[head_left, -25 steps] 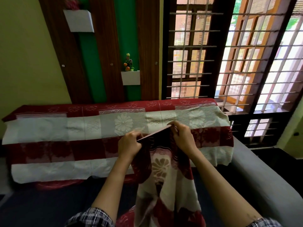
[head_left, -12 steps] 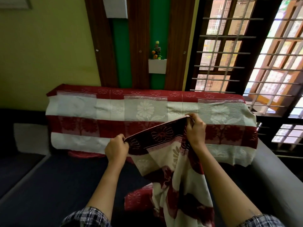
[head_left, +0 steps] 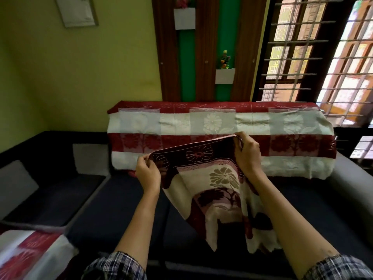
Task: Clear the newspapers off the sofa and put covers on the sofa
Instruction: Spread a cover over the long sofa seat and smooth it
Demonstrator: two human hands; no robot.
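Head camera looks down (and forward) at sofa [head_left: 121, 199].

Both hands [head_left: 148, 174] gripping floral cover [head_left: 220, 190], dark sofa [head_left: 113, 209] below

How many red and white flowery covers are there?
3. The draped cover lies over the sofa back; the held cover hangs between the left hand and right hand; the corner cover lies at bottom left. Others may be hidden.

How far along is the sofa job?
Done: no newspapers in view; first cover already draped. In hand: left hand and right hand grip a second cover by its top edge. Left: lay it over the bare dark seats.
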